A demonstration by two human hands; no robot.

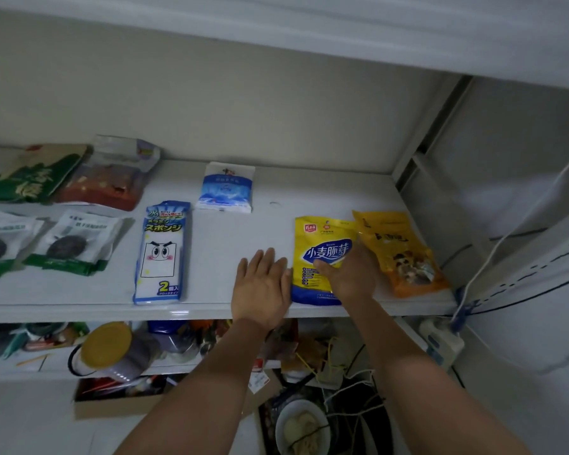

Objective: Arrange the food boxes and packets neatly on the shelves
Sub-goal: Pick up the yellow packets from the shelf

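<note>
A yellow and blue packet (312, 238) lies flat near the front right of the white shelf (230, 231). My right hand (350, 274) rests on top of it, fingers spread over its right half. My left hand (262, 284) lies flat on the shelf, fingers straight, its edge against the packet's left side. An orange packet (404, 254) lies just right of the yellow one, slightly overlapping it. Further left lie a blue and white sponge pack (161, 254), a blue and white packet (225, 187), two white and green packets (73, 241), a red packet (109, 178) and a green packet (30, 174).
The shelf's right post (418, 136) and white cables (506, 244) stand close to the orange packet. Below, a lower shelf holds a jar with a yellow lid (109, 349) and mixed clutter. A bowl (301, 428) and a cardboard box (119, 402) sit beneath.
</note>
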